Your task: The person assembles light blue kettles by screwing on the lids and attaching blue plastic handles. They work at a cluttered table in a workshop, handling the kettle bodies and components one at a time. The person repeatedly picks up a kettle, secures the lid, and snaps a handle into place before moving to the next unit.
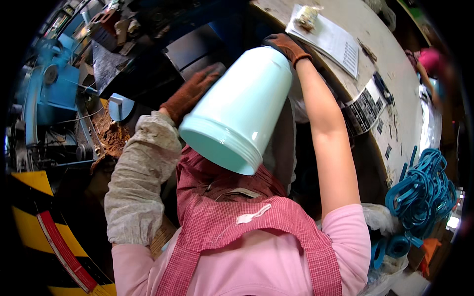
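Note:
A pale mint-green plastic bucket (242, 106) hangs tilted in front of my apron, its ridged rim and open mouth toward me. At its far, closed end, my right hand (284, 47) in a brown and dark glove is closed over the edge of the base. My left hand (192, 91), in a brown glove, lies along the bucket's left wall. Its fingers are stretched out and slightly blurred, and the bucket hides part of the palm, so I cannot tell how firmly it touches.
A worktable (400, 123) on the right bears papers (328, 42) and a small plastic bag (307, 18). Blue straps or rings (422, 192) hang in a bundle beside it. Blue machinery (57, 84) stands at left, above yellow-black striped edging (29, 222). Another person (432, 64) is far right.

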### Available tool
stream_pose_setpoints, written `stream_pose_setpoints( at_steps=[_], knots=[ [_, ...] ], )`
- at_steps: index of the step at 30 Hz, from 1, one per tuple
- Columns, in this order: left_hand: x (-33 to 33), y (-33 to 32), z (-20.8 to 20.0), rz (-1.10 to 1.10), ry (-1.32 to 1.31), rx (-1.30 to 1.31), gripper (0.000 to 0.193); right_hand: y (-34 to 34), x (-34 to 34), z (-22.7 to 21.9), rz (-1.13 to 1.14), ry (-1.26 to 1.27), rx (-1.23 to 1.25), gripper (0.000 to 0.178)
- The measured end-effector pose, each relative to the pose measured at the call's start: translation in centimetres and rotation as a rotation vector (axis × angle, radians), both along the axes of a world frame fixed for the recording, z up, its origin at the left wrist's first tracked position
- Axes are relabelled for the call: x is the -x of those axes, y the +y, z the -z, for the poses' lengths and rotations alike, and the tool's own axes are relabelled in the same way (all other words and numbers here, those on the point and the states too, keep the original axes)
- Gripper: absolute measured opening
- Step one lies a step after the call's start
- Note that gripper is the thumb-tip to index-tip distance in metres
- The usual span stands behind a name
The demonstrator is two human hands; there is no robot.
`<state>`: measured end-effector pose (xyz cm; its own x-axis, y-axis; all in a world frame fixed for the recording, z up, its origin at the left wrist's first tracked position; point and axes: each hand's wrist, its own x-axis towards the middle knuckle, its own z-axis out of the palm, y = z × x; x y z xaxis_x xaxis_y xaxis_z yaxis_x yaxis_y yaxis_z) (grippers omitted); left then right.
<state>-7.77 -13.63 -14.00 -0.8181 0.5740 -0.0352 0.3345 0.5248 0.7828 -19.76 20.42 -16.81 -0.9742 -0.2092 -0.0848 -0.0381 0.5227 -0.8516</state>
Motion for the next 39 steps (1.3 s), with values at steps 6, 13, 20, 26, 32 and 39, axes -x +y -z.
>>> stream_pose_setpoints(
  at_steps=[6,13,20,26,32,39],
  knots=[
    [-2.0,3.3,-2.2,0.183,-0.492,-0.469,0.098,-3.1,-9.7,-8.8,0.069,0.592,-0.028,0.04],
    [-4.3,6.6,-12.2,0.52,0.436,-0.109,0.078,5.0,-17.6,-26.2,-0.362,-0.135,-0.129,0.062],
    [20.1,1.7,-30.5,-0.217,1.666,0.655,0.048,9.3,-19.7,-32.2,-0.062,0.482,0.191,0.052],
    [10.6,4.8,-31.8,0.085,1.825,0.898,0.011,10.9,-12.0,-28.3,0.272,1.224,-0.028,0.047],
    [-7.0,6.9,-22.4,0.646,1.07,0.773,0.021,2.8,-6.5,-30.9,0.209,1.511,-0.049,0.045],
    [-12.2,10.8,-11.3,1.433,1.467,0.237,0.019,-11.0,-4.5,-30.3,-0.055,1.711,-0.252,0.051]
  ],
)
